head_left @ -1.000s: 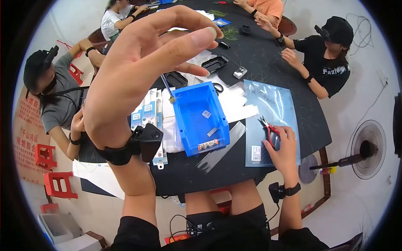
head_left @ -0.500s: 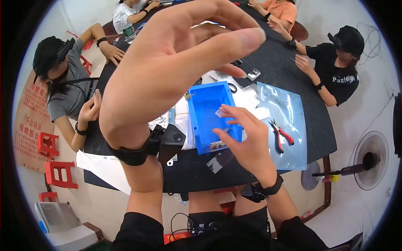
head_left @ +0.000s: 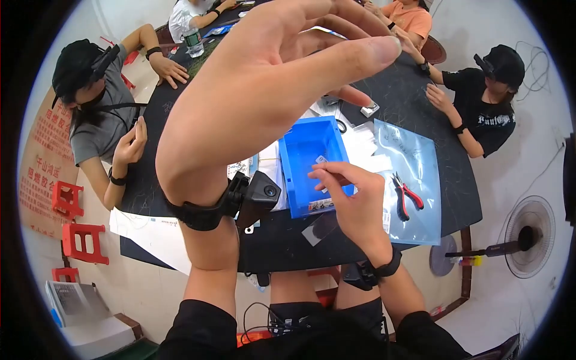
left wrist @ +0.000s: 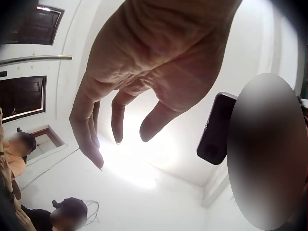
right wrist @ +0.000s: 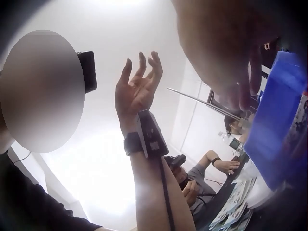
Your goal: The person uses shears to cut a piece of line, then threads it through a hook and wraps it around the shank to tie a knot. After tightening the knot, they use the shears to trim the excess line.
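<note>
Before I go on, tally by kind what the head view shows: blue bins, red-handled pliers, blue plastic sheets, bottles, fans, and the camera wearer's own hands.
Blue bin: 1
Red-handled pliers: 1
Blue plastic sheet: 1
Bottle: 1
Fan: 1
Wearer's hands, left hand and right hand: 2
Total: 7

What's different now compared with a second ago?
The right hand has let go of the red-handled pliers and moved left, over to the blue bin; whether it pinches anything is unclear. The pliers still lie on the blue sheet, and the left hand stays raised, open.
</note>
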A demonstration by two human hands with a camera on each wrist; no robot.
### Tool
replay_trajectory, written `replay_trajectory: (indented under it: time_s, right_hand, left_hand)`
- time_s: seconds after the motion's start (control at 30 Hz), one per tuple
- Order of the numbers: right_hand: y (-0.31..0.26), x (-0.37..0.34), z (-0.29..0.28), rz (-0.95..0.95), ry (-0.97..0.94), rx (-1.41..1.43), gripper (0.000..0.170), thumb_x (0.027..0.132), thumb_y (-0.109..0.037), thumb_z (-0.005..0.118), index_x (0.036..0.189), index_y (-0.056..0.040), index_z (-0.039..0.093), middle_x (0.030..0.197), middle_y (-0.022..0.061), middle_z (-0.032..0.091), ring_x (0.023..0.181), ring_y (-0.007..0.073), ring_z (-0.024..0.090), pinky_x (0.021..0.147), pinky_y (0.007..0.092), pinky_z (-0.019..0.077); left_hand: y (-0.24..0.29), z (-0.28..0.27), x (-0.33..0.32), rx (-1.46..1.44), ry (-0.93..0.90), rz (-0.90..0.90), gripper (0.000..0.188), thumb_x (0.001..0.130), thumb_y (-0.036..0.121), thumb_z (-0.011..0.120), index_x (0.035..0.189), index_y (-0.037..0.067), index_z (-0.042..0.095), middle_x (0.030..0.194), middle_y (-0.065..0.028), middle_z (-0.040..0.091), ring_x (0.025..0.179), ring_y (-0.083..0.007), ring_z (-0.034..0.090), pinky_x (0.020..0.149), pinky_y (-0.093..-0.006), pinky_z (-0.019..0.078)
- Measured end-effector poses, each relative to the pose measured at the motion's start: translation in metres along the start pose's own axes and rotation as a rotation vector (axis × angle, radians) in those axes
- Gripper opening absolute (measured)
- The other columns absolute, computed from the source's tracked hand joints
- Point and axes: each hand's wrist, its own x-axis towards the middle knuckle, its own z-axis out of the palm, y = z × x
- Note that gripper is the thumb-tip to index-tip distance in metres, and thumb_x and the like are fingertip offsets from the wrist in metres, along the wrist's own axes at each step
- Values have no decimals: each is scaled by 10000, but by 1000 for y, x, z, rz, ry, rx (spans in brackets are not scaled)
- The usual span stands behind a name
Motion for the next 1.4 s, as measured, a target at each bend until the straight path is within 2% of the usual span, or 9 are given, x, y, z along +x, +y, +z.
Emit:
replay_trajectory:
  time_s: [0.17,0.33,0.5,0.7,0.83,1.07,1.2,1.27,1.4]
  right_hand:
    - [-10,-1,-16,136,-83,142,99,961,-30,711,1016,33,764,913,102,795,738,141,741,675,265,572]
    - [-35,1,-45,133,-178,266,104,970,-22,699,1010,50,762,913,120,792,744,146,739,683,257,566]
    - [-60,1,-80,8,-288,436,105,966,3,689,1006,72,757,891,169,777,720,177,732,672,265,570]
    - [-76,5,-111,-147,-160,824,153,979,-69,711,997,82,734,831,191,705,647,184,675,594,281,544]
    - [-68,16,-130,-225,18,706,201,1006,-123,697,994,76,724,819,164,681,629,165,652,554,248,496]
    - [-75,11,-124,-225,181,-104,79,924,31,682,944,58,754,875,87,750,733,146,704,636,246,509]
    - [-72,4,-108,-187,147,8,87,907,49,698,958,35,768,859,82,755,739,143,707,637,258,521]
    - [-78,1,-108,26,43,114,92,918,18,726,988,29,784,871,92,761,743,138,710,623,252,517]
    - [-78,-4,-116,45,43,254,116,950,-21,736,1025,51,786,884,113,765,742,139,710,614,240,514]
  left_hand:
    - [4,11,4,-35,75,-75,392,1063,305,604,1288,-15,636,1248,-176,678,1217,-274,679,1001,-422,585]
    - [-28,11,8,314,3,362,283,1113,191,523,1285,-5,633,1287,-140,690,1206,-256,684,1052,-378,519]
    - [-27,18,10,607,-75,483,208,1038,106,601,1206,3,669,1202,-188,732,1079,-372,716,918,-394,550]
    - [-9,20,1,372,-286,276,382,1028,103,589,1397,6,567,1057,-188,756,909,-302,761,833,-367,563]
    - [-8,24,-6,-54,-497,225,582,1010,78,584,1523,-88,364,830,-148,755,766,-214,758,748,-331,570]
    - [-3,42,-2,-543,-608,403,409,993,-18,571,1378,-151,529,1097,-276,754,675,-215,744,579,-278,580]
    - [-7,46,0,-336,-399,360,406,953,-28,630,1358,-66,616,1110,-193,779,685,-205,737,624,-311,589]
    - [-14,49,4,196,-198,497,405,922,0,685,1326,32,684,1072,-172,780,730,-209,741,677,-321,582]
    - [-23,58,1,410,-184,490,309,888,38,733,1196,61,733,998,-136,750,811,-304,721,718,-373,567]
